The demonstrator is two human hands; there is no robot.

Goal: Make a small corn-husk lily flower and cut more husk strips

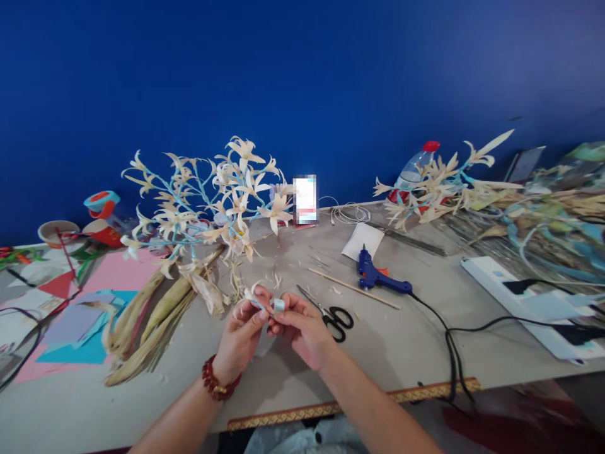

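Observation:
My left hand (244, 326) is closed on a thin stem with a small pale flower (249, 295) at its tip, made of dry, husk-like petals. My right hand (302, 325) pinches a small roll of light blue tape (279, 305) against the stem, and the fingers of both hands nearly meet there. Part of the stem is hidden behind the fingers. Just right of my right hand lie black-handled scissors (338, 323). Beyond my hands stands a branching spray of similar flowers (246, 183) on light blue stems.
A blue glue gun (378, 275) rests by a white pad, its cord running right to a power strip (515, 309). A wooden stick (354, 288) lies before it. Dry husks (151, 321) and coloured paper (75, 353) cover the left; a lit phone (305, 198) stands against the wall.

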